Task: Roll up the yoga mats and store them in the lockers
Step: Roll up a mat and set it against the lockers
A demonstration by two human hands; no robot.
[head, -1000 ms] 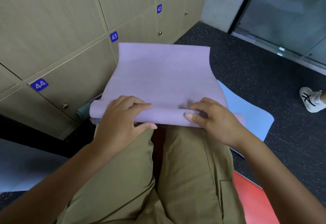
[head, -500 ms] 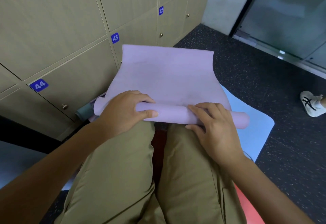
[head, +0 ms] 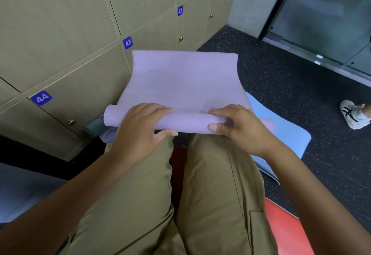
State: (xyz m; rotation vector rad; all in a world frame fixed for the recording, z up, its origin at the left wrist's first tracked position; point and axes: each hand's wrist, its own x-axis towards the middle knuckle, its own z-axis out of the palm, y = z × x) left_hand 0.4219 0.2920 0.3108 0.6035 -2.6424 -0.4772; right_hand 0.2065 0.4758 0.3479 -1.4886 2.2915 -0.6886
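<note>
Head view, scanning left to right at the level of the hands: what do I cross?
Locker 44 label → left hand → purple mat roll → right hand → blue mat → white sneaker.

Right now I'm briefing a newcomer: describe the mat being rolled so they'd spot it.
Start at the tan lockers, by door 43. On the dark floor there lies the lilac yoga mat, partly rolled. Unlike the light blue mat beneath, both hands hold its roll.

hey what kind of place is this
Probably a gym or yoga studio changing area: beige numbered lockers, dark speckled rubber floor, and a lilac yoga mat being rolled.
</note>
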